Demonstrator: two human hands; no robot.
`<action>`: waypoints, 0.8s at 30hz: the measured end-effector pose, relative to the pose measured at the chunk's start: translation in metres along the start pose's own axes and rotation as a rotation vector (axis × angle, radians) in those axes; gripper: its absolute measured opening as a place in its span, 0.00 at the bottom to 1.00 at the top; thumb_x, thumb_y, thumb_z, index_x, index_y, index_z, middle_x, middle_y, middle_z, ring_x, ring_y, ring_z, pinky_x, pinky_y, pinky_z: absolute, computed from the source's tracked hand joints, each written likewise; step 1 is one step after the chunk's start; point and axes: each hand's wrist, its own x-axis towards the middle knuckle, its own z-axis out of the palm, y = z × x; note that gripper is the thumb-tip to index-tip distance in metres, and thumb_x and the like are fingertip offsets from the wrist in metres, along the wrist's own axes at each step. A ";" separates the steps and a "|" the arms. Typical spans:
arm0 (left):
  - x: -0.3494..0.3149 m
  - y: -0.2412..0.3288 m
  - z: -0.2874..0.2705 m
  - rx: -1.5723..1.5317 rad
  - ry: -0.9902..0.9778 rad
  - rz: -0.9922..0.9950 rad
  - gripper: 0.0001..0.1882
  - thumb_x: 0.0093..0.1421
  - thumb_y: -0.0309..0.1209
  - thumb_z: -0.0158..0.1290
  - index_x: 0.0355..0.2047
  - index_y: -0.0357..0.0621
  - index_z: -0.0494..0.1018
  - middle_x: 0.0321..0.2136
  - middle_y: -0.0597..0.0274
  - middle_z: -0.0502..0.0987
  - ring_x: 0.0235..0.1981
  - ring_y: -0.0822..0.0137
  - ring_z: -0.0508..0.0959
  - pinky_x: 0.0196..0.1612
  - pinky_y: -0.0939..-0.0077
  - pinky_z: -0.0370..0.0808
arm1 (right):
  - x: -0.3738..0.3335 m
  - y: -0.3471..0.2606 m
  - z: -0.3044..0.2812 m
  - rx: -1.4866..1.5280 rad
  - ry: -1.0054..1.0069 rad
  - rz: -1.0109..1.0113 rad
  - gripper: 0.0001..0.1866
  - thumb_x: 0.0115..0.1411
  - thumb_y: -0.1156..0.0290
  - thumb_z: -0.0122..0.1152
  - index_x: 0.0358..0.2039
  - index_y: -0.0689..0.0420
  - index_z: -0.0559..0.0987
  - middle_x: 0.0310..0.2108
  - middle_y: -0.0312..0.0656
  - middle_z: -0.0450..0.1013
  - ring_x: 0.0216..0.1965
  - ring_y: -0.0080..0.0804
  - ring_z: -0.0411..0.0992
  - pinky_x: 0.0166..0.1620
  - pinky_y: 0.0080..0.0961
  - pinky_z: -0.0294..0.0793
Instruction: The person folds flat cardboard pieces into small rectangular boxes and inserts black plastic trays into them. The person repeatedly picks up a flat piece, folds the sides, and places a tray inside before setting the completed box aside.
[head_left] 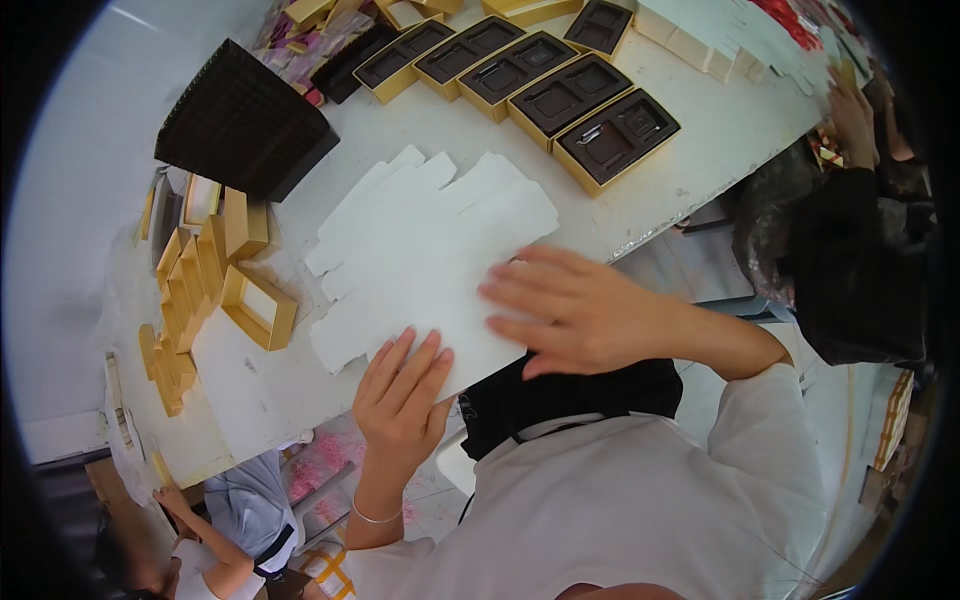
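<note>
Several flat white die-cut cardboard sheets [420,235] lie overlapped on the table in front of me, with notched tabs along their edges. My left hand [400,395] rests flat on the near edge of the sheets, its fingers stretched out and holding nothing. Over the right side of the same sheets is my right hand [570,310], fingers extended and apart, slightly blurred by motion. Whether its fingertips touch the cardboard I cannot tell.
Gold boxes with dark brown inserts [615,135] stand in a row at the far side. Empty gold box parts [258,305] and a tall stack of dark trays [240,120] are at the left. White card pieces [690,40] lie far right. Other people work at both sides.
</note>
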 end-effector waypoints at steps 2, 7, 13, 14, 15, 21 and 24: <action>0.000 0.006 -0.008 -0.067 -0.032 -0.063 0.16 0.45 0.21 0.57 0.38 0.39 0.79 0.44 0.55 0.79 0.50 0.51 0.76 0.51 0.60 0.73 | 0.005 -0.002 0.013 0.012 -0.024 -0.033 0.22 0.50 0.61 0.67 0.41 0.61 0.76 0.49 0.50 0.71 0.51 0.44 0.69 0.57 0.44 0.67; 0.012 0.006 -0.027 -0.234 0.116 -0.191 0.10 0.48 0.20 0.58 0.34 0.35 0.77 0.33 0.55 0.79 0.37 0.58 0.78 0.43 0.69 0.73 | 0.022 0.010 0.001 0.237 0.088 0.106 0.11 0.53 0.68 0.65 0.31 0.60 0.75 0.29 0.43 0.71 0.32 0.44 0.70 0.37 0.36 0.71; 0.030 0.009 -0.026 -0.612 0.110 -0.670 0.11 0.57 0.20 0.56 0.41 0.37 0.73 0.21 0.65 0.73 0.22 0.77 0.70 0.26 0.83 0.65 | 0.042 0.019 0.000 0.437 0.042 0.532 0.07 0.57 0.72 0.62 0.35 0.59 0.75 0.36 0.45 0.71 0.33 0.41 0.70 0.36 0.32 0.69; 0.028 0.006 -0.023 -0.749 0.046 -0.702 0.14 0.58 0.21 0.55 0.45 0.38 0.71 0.21 0.69 0.70 0.21 0.81 0.67 0.24 0.86 0.63 | 0.042 0.020 0.005 0.353 0.033 0.516 0.08 0.56 0.71 0.62 0.36 0.59 0.76 0.39 0.45 0.71 0.35 0.40 0.71 0.38 0.32 0.69; 0.025 0.005 -0.019 -0.734 0.040 -0.692 0.14 0.58 0.21 0.55 0.45 0.38 0.71 0.21 0.69 0.70 0.21 0.81 0.67 0.24 0.87 0.62 | 0.038 0.021 0.009 0.251 0.075 0.373 0.10 0.55 0.70 0.63 0.38 0.58 0.76 0.42 0.46 0.70 0.37 0.41 0.70 0.40 0.34 0.68; 0.018 -0.003 -0.026 -1.068 -0.060 -0.817 0.17 0.60 0.24 0.55 0.50 0.38 0.69 0.26 0.71 0.70 0.24 0.83 0.66 0.26 0.90 0.60 | 0.025 0.014 0.010 -0.114 0.089 0.028 0.28 0.42 0.65 0.70 0.46 0.57 0.76 0.47 0.43 0.67 0.50 0.38 0.66 0.53 0.36 0.65; 0.019 -0.019 -0.034 -1.186 -0.217 -0.794 0.19 0.61 0.26 0.54 0.53 0.39 0.68 0.27 0.72 0.71 0.26 0.83 0.66 0.28 0.89 0.61 | 0.029 0.015 0.011 -0.311 0.118 -0.103 0.23 0.45 0.68 0.65 0.44 0.57 0.77 0.44 0.40 0.69 0.47 0.34 0.68 0.50 0.32 0.67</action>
